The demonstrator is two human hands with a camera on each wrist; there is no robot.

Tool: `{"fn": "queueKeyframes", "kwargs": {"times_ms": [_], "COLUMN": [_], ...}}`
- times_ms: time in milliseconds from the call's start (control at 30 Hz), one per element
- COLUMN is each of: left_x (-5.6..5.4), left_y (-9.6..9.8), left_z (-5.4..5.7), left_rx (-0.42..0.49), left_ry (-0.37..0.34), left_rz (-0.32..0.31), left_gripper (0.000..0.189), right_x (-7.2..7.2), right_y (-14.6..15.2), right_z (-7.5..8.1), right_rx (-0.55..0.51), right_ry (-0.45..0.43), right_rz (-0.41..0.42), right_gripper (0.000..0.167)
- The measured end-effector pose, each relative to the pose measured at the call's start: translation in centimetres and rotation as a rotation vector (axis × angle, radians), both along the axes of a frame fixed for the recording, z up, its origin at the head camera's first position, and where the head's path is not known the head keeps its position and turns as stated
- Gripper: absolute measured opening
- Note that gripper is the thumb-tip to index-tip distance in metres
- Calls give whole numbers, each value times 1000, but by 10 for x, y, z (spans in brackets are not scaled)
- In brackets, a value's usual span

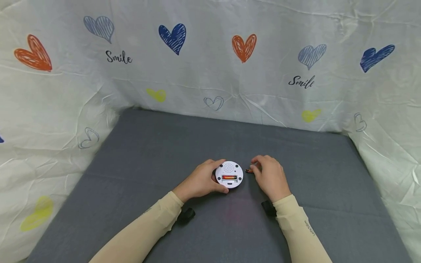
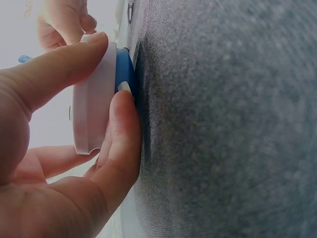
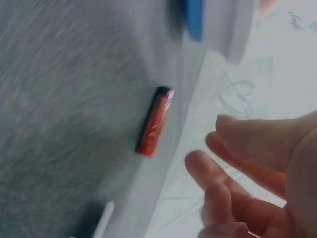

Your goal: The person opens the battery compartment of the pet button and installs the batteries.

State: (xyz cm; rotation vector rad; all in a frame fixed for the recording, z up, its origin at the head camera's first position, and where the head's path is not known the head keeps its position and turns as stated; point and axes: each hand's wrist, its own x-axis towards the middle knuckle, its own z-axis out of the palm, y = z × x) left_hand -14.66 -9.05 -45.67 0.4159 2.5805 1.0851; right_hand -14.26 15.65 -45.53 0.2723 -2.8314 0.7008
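Left hand (image 1: pixel 204 179) gripping white device (image 1: pixel 229 168) round its rim; seated battery (image 1: pixel 229 177) uppermost, long axis running left-right. Loose battery (image 3: pixel 156 122) flat on grey cloth (image 1: pixel 236 233), just right of device, lying roughly parallel, black end toward device. Right hand (image 1: pixel 271 178) beside it, fingers loosely bent, grasping nothing.

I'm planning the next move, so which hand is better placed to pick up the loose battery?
Probably the right hand: its fingers are near the loose battery, not touching it, and hold nothing, while the left hand grips the round white device.
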Motion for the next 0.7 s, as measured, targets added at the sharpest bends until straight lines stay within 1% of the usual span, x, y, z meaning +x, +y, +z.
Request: {"fn": "queueKeyframes", "kwargs": {"times_ms": [100,233,500,700], "left_x": [0,0,0,1], "left_y": [0,0,0,0], "left_z": [0,1,0,0], "left_rx": [0,-9,-21,-19], "left_ry": [-6,-10,17,13], "left_rz": [2,1,-11,-12], "left_gripper": [105,105,103,103], "right_x": [-2,-3,-3,-4], "right_y": [2,2,0,0], "right_z": [-3,-6,-12,-15], "right_rx": [31,40,62,74], "right_ry": [52,62,10,5], "right_rz": [11,28,40,53], "right_gripper": [13,12,12,10]}}
